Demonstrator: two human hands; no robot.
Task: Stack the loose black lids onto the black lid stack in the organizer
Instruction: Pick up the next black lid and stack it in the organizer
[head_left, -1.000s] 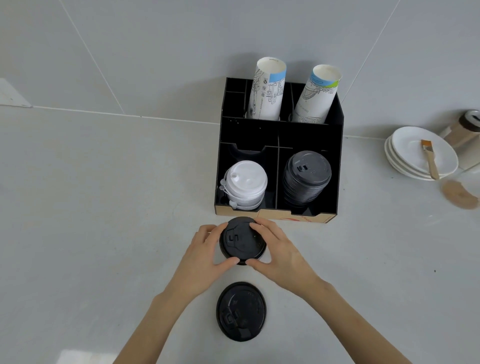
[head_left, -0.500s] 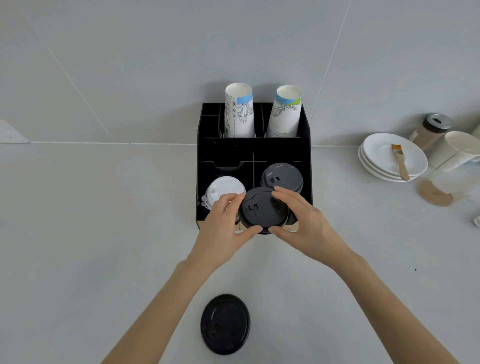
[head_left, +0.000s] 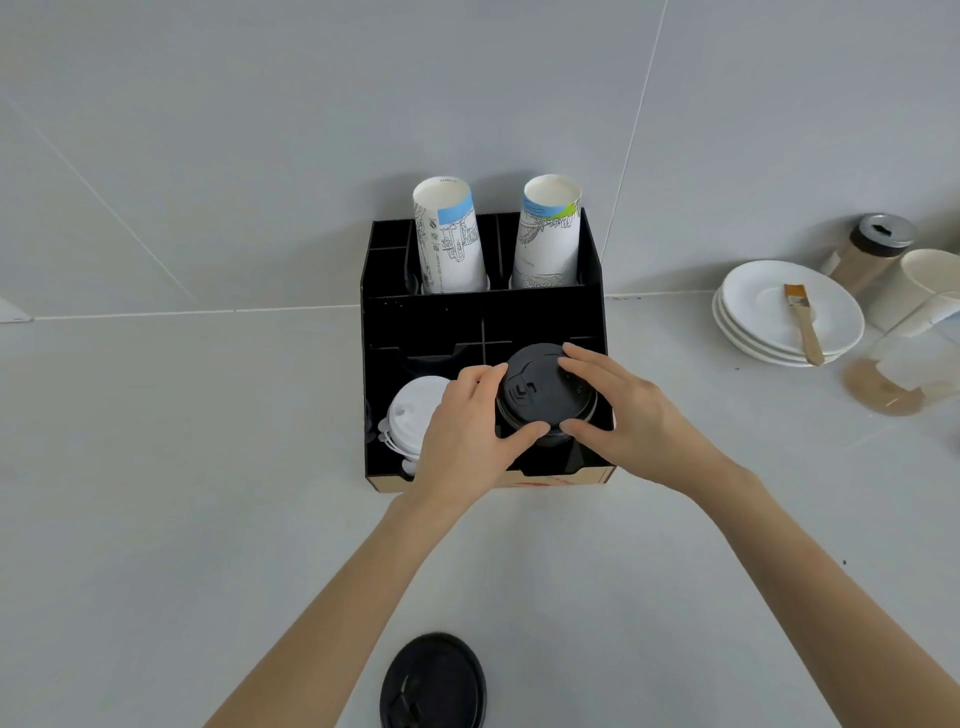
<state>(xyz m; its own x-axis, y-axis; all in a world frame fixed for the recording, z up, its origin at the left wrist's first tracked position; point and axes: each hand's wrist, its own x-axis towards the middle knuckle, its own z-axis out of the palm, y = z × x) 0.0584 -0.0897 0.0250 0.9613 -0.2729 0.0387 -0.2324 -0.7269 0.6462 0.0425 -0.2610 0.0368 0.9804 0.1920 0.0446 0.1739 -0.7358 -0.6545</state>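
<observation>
1. Nearest the camera, a loose black lid (head_left: 432, 682) lay flat on the grey counter (head_left: 156, 519); its lower edge was cut off by the frame.
2. Both forearms reached forward from the bottom corners, well clear of that lid.
3. The left hand (head_left: 467, 436) and right hand (head_left: 631, 421) together held a second black lid (head_left: 543, 397) by its rim, fingers curled round it from either side, thumbs on the near edge.
4. That held lid sat over the front right compartment of the black organizer (head_left: 483, 312). The black lid stack (head_left: 550, 441) showed only as a dark sliver under it; whether lid and stack touched could not be told.
5. The left hand covered the right part of the white lid stack (head_left: 410, 415) in the front left compartment.
6. Behind, two upright stacks of printed paper cups (head_left: 449, 239) stood in the rear compartments.
7. Far right: stacked white plates (head_left: 753, 312) with a small brush (head_left: 802, 322) lying on top, a capped jar (head_left: 872, 249) and a pale cup (head_left: 930, 280) partly cut off by the frame edge. A brownish patch (head_left: 883, 392) on the counter nearby was hard to make out.
</observation>
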